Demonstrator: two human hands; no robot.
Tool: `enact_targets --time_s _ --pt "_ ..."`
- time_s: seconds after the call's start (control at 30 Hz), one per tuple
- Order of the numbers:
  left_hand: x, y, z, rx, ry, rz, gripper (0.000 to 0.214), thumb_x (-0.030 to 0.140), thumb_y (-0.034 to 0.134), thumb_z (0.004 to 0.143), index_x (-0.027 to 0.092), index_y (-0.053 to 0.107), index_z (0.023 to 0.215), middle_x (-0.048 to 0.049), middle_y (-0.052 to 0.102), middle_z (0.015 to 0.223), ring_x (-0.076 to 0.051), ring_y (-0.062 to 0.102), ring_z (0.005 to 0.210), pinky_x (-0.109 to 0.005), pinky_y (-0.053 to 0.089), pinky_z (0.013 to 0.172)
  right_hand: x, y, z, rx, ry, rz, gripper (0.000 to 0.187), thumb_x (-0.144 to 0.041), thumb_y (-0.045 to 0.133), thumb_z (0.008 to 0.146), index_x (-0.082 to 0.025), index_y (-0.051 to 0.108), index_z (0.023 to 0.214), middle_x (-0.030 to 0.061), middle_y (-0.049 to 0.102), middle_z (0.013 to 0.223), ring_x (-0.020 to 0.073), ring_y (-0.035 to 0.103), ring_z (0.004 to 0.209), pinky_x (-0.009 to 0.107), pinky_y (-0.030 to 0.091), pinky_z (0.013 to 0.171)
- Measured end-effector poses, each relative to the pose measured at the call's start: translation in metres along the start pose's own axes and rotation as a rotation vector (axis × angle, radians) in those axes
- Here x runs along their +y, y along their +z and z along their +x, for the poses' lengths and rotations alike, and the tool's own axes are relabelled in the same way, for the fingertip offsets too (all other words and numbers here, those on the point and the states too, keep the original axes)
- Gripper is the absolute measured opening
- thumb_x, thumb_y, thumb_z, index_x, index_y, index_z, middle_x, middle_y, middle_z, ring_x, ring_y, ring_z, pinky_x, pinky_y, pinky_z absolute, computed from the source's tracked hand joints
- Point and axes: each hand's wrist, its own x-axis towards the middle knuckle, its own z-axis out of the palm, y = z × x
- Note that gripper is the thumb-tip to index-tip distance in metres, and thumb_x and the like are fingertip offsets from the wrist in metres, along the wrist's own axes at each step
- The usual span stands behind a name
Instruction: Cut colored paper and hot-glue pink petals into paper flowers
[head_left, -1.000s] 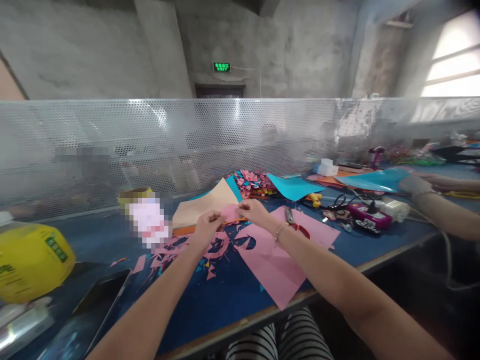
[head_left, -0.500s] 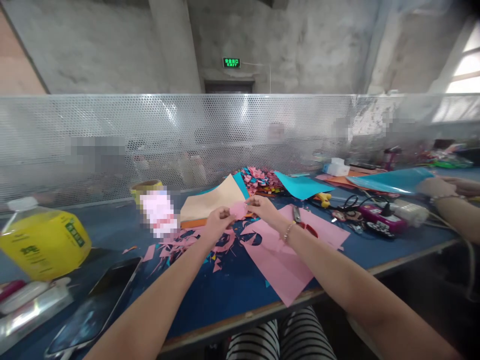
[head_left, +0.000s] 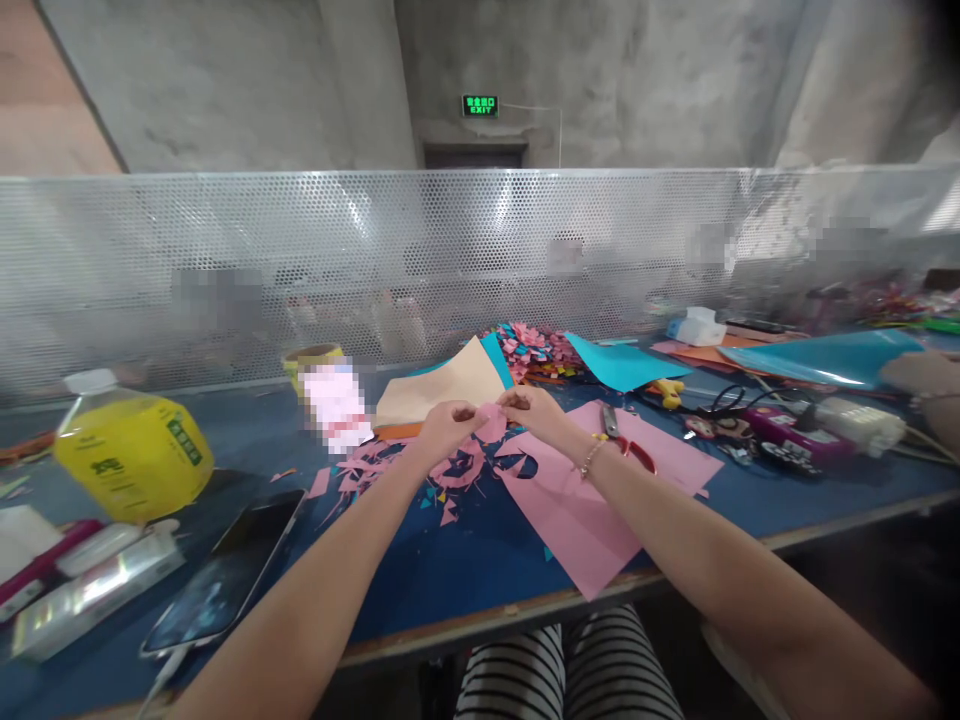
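My left hand (head_left: 442,427) and my right hand (head_left: 534,410) meet above the blue table (head_left: 465,575), both pinched on a small pink paper piece (head_left: 491,420) held between them. A bracelet is on my right wrist. Below the hands lie pink paper scraps (head_left: 405,470) and a large pink sheet (head_left: 592,490) with cut-out holes. Red-handled scissors (head_left: 626,437) rest on that sheet, just right of my right hand.
A phone (head_left: 225,580) and a yellow bottle (head_left: 131,450) lie at the left. A tan sheet (head_left: 450,390), a heap of small paper pieces (head_left: 536,352) and teal sheets (head_left: 622,362) lie behind. Another person's hand (head_left: 926,375) holds a teal sheet (head_left: 821,357) at the right. A perforated metal screen (head_left: 375,260) backs the table.
My view has swung to the left and down, so everything shifted right. My hands have drawn closer together on the pink piece, which now looks folded smaller.
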Motion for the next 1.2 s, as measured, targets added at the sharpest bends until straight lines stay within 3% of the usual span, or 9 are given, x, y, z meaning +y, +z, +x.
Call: enact_targets --time_s 0.07,0.17,0.3,0.43,0.6,0.8,1.0,1.2 --pt "-0.004 -0.009 0.000 -0.091 -0.020 0.191 0.025 0.039 0.063 0.055 0.018 0.061 0.069 -0.0029 0.062 0.067 -0.017 0.053 0.062 -0.024 0.035 0.055 0.003 -0.004 0.001 0.056 -0.023 -0.106 0.005 -0.016 0.053 0.066 -0.016 0.057 0.069 -0.0001 0.060 0.065 0.0110 0.056 0.060 0.024 0.046 0.059" --pt "-0.012 -0.018 0.000 -0.214 -0.138 0.451 0.014 0.028 0.065 0.046 0.019 0.058 0.053 -0.0025 0.059 0.056 -0.018 0.052 0.056 -0.024 0.031 0.050 0.005 -0.010 0.003 0.160 -0.051 -0.232 0.008 -0.014 0.052 0.066 -0.016 0.058 0.071 0.0019 0.063 0.070 0.0123 0.058 0.065 0.024 0.045 0.062" --pt "-0.019 -0.021 0.001 -0.343 -0.247 0.440 0.015 0.022 0.058 0.050 0.018 0.048 0.040 0.0018 0.044 0.038 -0.013 0.043 0.044 -0.024 0.026 0.045 0.006 -0.014 0.004 0.190 -0.015 -0.290 0.014 -0.010 0.050 0.065 -0.015 0.059 0.074 0.0024 0.064 0.072 0.0125 0.058 0.067 0.023 0.045 0.063" --pt "-0.013 -0.023 0.003 -0.224 -0.162 -0.031 0.014 0.028 0.063 0.053 0.016 0.054 0.054 0.0028 0.050 0.051 -0.010 0.045 0.052 -0.022 0.033 0.050 0.011 -0.012 0.006 0.188 0.118 -0.225 0.018 -0.006 0.047 0.064 -0.014 0.059 0.075 0.0018 0.061 0.070 0.0110 0.056 0.061 0.023 0.046 0.059" --pt "-0.001 -0.015 0.002 -0.024 -0.188 -0.541 0.029 0.037 0.069 0.055 0.017 0.052 0.065 0.0036 0.049 0.060 -0.008 0.048 0.054 -0.022 0.039 0.053 0.010 -0.006 0.004 0.131 0.263 0.201 0.016 -0.010 0.053 0.064 -0.014 0.060 0.077 -0.0005 0.058 0.068 0.0075 0.054 0.056 0.021 0.048 0.056" --pt "0.002 0.004 -0.001 0.068 -0.216 -0.629 0.033 0.033 0.074 0.050 0.015 0.051 0.063 0.0056 0.048 0.055 -0.007 0.048 0.051 -0.021 0.039 0.051 -0.001 0.002 -0.003 0.036 0.327 0.435 0.021 0.000 0.050 0.055 -0.013 0.060 0.069 -0.0050 0.052 0.052 0.0038 0.046 0.043 0.017 0.043 0.046" --pt "0.005 0.010 -0.004 0.054 -0.317 -0.747 0.035 0.029 0.076 0.047 0.015 0.046 0.061 0.0066 0.048 0.054 -0.006 0.048 0.047 -0.022 0.041 0.050 -0.006 0.004 -0.004 0.000 0.371 0.506 0.015 -0.002 0.054 0.057 -0.013 0.060 0.065 -0.0001 0.060 0.057 0.0086 0.054 0.049 0.024 0.049 0.054" --pt "0.008 0.011 -0.005 0.055 -0.306 -0.719 0.037 0.030 0.077 0.047 0.016 0.046 0.062 0.0059 0.051 0.049 -0.008 0.050 0.044 -0.024 0.044 0.050 -0.006 0.000 -0.004 -0.036 0.372 0.558 0.014 -0.003 0.056 0.059 -0.013 0.061 0.069 0.0019 0.062 0.062 0.0108 0.058 0.053 0.026 0.049 0.056"
